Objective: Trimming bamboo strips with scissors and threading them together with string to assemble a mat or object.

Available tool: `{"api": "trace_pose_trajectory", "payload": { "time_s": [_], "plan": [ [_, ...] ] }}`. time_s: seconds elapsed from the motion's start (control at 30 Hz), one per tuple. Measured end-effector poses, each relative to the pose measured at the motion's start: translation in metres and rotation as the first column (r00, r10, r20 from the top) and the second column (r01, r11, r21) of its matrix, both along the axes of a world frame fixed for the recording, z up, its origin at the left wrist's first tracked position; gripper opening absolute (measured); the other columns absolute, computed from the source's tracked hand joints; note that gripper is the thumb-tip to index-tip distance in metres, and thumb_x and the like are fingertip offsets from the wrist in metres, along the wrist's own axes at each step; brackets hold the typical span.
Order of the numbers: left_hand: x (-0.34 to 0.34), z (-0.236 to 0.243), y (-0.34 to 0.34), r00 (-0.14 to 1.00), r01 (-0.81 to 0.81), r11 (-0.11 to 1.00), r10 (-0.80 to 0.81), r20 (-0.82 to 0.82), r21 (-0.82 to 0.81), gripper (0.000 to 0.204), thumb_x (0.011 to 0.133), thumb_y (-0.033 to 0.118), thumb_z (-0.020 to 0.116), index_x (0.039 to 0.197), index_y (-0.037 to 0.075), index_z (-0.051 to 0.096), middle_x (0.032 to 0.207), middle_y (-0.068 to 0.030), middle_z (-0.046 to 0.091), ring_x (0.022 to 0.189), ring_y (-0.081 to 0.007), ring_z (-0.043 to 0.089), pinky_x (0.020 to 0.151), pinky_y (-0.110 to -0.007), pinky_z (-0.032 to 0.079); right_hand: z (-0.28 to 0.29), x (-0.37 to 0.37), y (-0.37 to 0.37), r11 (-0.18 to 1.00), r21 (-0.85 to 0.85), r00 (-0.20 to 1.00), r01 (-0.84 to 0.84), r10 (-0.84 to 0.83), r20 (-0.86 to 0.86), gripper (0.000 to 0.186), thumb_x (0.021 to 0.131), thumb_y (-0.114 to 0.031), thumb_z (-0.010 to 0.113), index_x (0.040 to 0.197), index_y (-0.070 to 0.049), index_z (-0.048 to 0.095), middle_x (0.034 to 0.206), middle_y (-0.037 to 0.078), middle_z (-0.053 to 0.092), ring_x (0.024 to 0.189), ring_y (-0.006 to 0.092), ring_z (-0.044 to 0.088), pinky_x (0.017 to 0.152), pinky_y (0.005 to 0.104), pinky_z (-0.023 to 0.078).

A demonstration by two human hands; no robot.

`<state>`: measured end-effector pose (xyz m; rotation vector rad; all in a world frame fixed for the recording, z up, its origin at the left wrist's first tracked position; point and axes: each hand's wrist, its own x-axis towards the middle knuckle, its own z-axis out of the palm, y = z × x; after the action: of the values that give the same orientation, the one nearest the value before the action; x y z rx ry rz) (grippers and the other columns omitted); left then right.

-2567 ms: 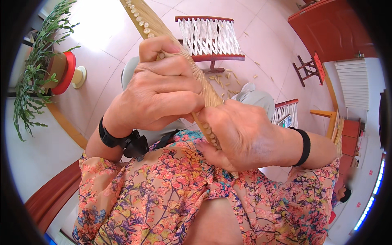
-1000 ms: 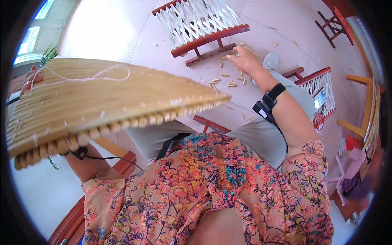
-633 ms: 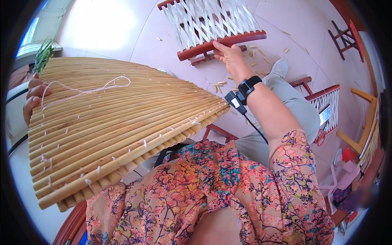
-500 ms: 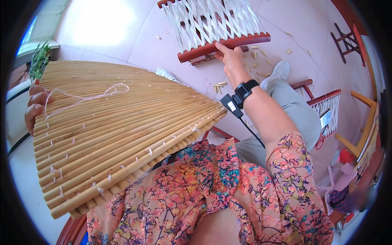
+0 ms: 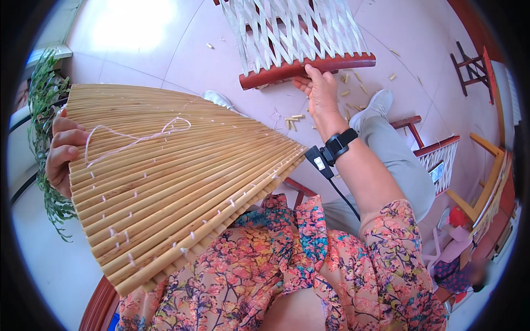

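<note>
My left hand (image 5: 64,150) grips the left edge of a fan-shaped mat of bamboo slats (image 5: 182,171), sewn with pale thread. A loose loop of pink-white thread (image 5: 138,139) lies across its upper face near my fingers. The mat tilts over my lap, its narrow right end beside my right wrist. With my right hand (image 5: 321,91) I hold the red wooden rail of a folding stool (image 5: 309,67), thumb on top and fingers beneath. White webbing (image 5: 287,30) is strung across the stool's seat. A black band with a small cabled device (image 5: 331,151) sits on my right wrist.
Short bamboo offcuts (image 5: 295,118) lie scattered on the pale tiled floor near my shoes. A second webbed stool (image 5: 439,154) with a phone on it stands right, near a yellow wooden frame (image 5: 480,182). Another person (image 5: 458,273) is at lower right; a green plant (image 5: 47,110) hangs at left.
My right hand has drawn the red-railed stool slightly nearer and to the right. The bamboo mat and my left hand have shifted a little to the right in view.
</note>
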<state>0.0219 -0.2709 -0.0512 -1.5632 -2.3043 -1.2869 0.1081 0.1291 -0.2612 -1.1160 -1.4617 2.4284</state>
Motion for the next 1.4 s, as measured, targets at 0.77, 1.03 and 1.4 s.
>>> {"api": "trace_pose_trajectory", "payload": {
  "time_s": [0.77,1.03,1.4],
  "plan": [
    [0.032,-0.021,0.065,0.912,-0.356,0.921,0.306,0.274,0.157,0.009,0.063,0.005,0.062,0.069,0.008,0.055,0.070,-0.0071,0.062,0.070,-0.0194,0.051,0.097,-0.044,0.028,0.009,-0.001,-0.011,0.998,-0.041,0.998,-0.055,0.056,0.020,0.021,0.082,-0.016,0.063,0.096,-0.006,0.052,0.089,0.007,0.059,0.075,0.0205,0.061,0.065,0.0359,0.051],
    [0.042,-0.011,0.059,0.911,-0.365,0.926,0.334,0.241,0.094,0.018,0.060,0.022,0.067,0.067,0.007,0.062,0.068,-0.0053,0.064,0.068,-0.0188,0.053,0.094,-0.042,0.029,-0.010,0.004,-0.013,0.982,-0.189,0.999,0.025,-0.029,-0.016,0.019,0.088,-0.019,0.055,0.098,-0.005,0.047,0.092,0.009,0.057,0.079,0.0227,0.061,0.068,0.0397,0.053],
    [0.038,-0.002,0.057,0.929,-0.329,0.941,0.307,0.205,0.081,0.007,0.062,0.009,0.063,0.066,0.006,0.058,0.067,-0.0066,0.062,0.068,-0.0195,0.053,0.095,-0.044,0.029,-0.003,0.019,0.065,0.909,-0.152,0.921,-0.388,0.388,-0.030,0.022,0.090,-0.018,0.052,0.105,-0.003,0.052,0.097,0.012,0.061,0.082,0.0232,0.063,0.068,0.0382,0.054]
  ]
}}
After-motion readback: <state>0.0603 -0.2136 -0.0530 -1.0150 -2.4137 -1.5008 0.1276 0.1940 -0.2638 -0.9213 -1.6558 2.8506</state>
